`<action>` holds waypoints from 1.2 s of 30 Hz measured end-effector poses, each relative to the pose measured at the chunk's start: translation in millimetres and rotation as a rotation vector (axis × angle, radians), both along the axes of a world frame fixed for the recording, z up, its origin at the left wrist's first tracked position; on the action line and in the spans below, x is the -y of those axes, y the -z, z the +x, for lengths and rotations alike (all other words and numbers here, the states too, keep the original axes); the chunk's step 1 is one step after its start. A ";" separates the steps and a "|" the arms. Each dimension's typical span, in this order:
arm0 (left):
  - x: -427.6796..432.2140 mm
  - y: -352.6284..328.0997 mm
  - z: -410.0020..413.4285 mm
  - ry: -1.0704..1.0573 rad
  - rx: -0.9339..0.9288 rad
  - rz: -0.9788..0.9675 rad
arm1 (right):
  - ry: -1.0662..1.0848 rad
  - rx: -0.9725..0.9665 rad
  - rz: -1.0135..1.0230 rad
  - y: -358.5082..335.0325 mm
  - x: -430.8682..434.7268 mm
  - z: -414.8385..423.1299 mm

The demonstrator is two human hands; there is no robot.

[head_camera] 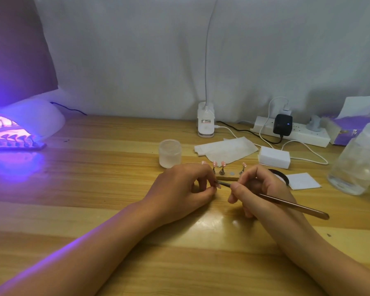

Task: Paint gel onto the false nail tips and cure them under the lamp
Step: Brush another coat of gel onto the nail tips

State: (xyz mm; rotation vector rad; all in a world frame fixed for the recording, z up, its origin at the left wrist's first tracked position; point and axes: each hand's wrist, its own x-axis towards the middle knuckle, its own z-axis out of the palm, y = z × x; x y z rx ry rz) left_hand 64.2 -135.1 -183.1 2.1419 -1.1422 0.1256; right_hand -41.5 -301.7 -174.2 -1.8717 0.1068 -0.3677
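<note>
At a wooden desk point(94, 167), as seen from the head camera, gel is being painted onto a false nail tip. A single tip point(216, 185), barely discernible, is pinched between the curled thumb and fingers of the left hand point(184, 189). The brush point(291, 205) is gripped pen-fashion by the right hand point(256, 189), fingers closed round the shaft and bristles laid against the tip. Four more tips point(223, 164) are stood on a holder strip point(226, 179) just beyond the hands, with one place bare. At far left, the curing lamp point(41, 118) is lit violet, and another row of tips point(15, 138) is set under it. The coat is judged unfinished; next, the painted tip would need to be returned to the bare place unsmudged.
</note>
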 end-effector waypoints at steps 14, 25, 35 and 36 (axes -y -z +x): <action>-0.6 0.2 0.3 -0.001 0.023 0.009 | 0.013 0.018 -0.011 0.1 0.8 1.3; -1.0 2.1 0.8 -0.001 0.010 -0.005 | 0.046 0.040 -0.004 1.1 1.2 -0.7; -0.5 3.7 1.3 -0.003 0.017 -0.011 | 0.068 0.044 -0.123 3.6 2.1 -0.1; -0.6 3.4 1.0 -0.002 0.018 -0.013 | 0.082 0.052 -0.110 3.6 2.3 -0.3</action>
